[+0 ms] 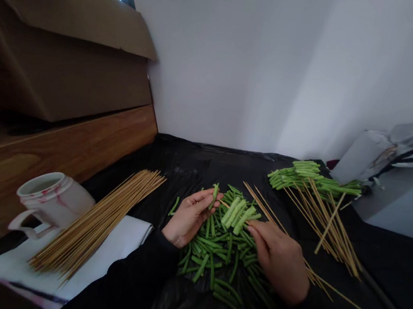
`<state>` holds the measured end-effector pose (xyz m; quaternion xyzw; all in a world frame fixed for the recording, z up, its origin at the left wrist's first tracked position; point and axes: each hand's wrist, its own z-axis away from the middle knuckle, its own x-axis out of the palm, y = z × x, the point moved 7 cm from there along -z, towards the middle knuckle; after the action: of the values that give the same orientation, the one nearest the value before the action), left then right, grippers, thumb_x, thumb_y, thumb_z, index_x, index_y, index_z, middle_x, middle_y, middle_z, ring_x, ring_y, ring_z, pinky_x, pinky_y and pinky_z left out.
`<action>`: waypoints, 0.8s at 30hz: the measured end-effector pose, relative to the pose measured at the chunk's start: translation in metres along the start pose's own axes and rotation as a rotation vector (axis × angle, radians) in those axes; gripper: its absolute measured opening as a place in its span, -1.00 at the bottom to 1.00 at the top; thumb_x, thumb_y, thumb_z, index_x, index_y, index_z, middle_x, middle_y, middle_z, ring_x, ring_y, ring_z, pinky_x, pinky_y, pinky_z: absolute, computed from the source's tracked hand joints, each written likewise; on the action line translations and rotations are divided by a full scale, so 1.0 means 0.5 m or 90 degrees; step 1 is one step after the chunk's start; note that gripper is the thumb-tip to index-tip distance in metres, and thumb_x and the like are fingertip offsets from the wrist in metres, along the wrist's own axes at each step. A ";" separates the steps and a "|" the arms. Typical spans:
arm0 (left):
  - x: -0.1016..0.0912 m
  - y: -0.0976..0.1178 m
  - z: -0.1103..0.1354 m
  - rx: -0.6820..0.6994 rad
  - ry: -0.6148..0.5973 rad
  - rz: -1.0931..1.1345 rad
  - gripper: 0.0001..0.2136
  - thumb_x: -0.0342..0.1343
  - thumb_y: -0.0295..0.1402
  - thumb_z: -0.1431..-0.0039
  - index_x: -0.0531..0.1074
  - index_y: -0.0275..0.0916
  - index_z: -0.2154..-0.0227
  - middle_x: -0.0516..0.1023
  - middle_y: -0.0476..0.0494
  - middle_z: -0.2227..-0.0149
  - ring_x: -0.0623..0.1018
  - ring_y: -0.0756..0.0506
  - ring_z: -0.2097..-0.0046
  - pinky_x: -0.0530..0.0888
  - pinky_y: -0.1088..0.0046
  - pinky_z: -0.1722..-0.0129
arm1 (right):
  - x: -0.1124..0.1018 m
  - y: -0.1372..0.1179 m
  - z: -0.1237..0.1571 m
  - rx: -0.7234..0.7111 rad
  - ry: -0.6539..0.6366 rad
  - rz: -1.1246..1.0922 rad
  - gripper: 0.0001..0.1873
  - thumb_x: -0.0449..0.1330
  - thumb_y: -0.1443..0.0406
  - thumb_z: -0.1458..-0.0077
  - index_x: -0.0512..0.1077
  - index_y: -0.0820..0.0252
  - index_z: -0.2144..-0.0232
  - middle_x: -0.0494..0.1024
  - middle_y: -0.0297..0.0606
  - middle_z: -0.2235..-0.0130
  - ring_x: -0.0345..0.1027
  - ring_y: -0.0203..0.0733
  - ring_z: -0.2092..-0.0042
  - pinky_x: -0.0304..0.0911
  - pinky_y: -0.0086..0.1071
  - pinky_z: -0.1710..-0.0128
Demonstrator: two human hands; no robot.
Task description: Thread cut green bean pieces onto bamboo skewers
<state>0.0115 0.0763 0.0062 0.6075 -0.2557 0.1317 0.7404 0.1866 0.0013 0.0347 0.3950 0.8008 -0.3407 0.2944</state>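
Note:
Between thumb and fingers, my left hand (193, 214) pinches a short green bean piece (215, 193) held upright. My right hand (281, 256) is closed on a bamboo skewer (224, 203) that carries several bean pieces (236, 214) side by side. The skewer's tip points left, close to the bean in my left hand; whether it touches that piece I cannot tell. Beneath both hands lies a loose pile of cut green beans (209, 252) on black plastic sheeting (197, 161).
A bundle of bamboo skewers (100, 221) lies on white paper (130, 231) beside a white mug (60, 198) at left. Finished bean skewers (306, 174) are heaped at the back right, with loose skewers (331, 228) before them. A cardboard box (86, 66) stands back left.

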 end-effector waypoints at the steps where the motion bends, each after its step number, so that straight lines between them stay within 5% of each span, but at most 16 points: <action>1: 0.001 0.000 0.000 -0.001 -0.002 0.000 -0.76 0.29 -0.41 0.02 0.56 -0.28 0.23 0.58 -0.19 0.12 0.52 0.05 0.25 0.40 0.55 0.16 | 0.000 -0.001 0.000 -0.004 0.001 0.002 -0.75 -0.03 0.28 -0.26 0.45 0.10 0.17 0.56 -0.27 0.23 0.45 -0.23 0.22 0.26 -0.37 0.17; 24: 0.006 -0.001 0.004 0.008 -0.023 -0.023 -0.78 0.30 -0.39 0.02 0.53 -0.30 0.26 0.59 -0.19 0.16 0.53 0.04 0.25 0.40 0.51 0.16 | 0.001 -0.002 0.000 0.021 -0.016 0.036 -0.72 -0.04 0.25 -0.28 0.46 0.11 0.19 0.54 -0.28 0.26 0.45 -0.23 0.20 0.25 -0.36 0.16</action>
<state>0.0141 0.0739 0.0076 0.6189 -0.2572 0.1087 0.7342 0.1856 0.0014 0.0346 0.4180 0.7796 -0.3506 0.3075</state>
